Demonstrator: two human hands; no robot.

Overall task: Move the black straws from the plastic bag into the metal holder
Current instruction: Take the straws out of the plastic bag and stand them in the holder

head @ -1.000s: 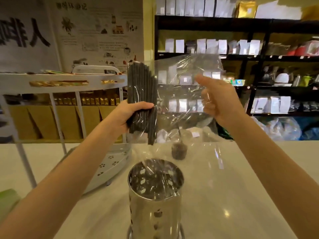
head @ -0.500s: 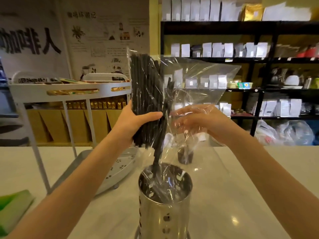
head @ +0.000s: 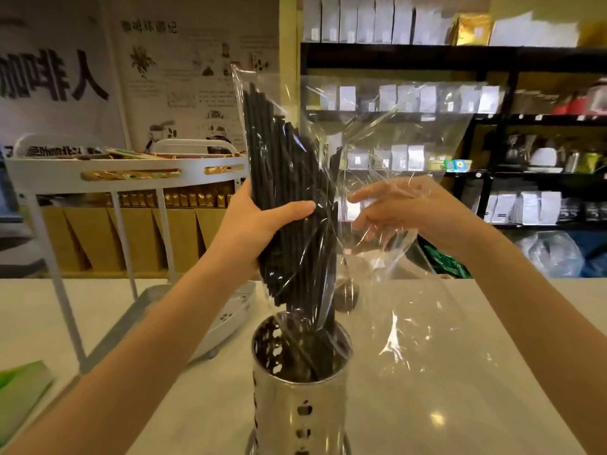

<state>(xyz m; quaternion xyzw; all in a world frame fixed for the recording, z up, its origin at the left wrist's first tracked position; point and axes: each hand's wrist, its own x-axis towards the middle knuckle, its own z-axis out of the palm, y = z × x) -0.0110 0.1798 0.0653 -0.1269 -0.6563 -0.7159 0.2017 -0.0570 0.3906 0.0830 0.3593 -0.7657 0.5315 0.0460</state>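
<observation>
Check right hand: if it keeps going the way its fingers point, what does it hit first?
The right hand points leftward, so probably the black straws through the plastic bag film, just beside the left hand's thumb. Depth is unclear.

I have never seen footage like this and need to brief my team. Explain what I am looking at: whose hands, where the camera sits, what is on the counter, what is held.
There is no machine here. A person works with two bare hands, and the single camera is worn on their head, looking forward and down, so the arms reach in from the bottom edge.

The left hand has its grip around a bundle of black straws still wrapped in a clear plastic bag. The right hand is at the loose side of the bag, seen through the film. Some straws already reach down into the perforated metal holder, which stands on the pale counter. A white cart stands to the left, with shelves of packages behind.
</observation>
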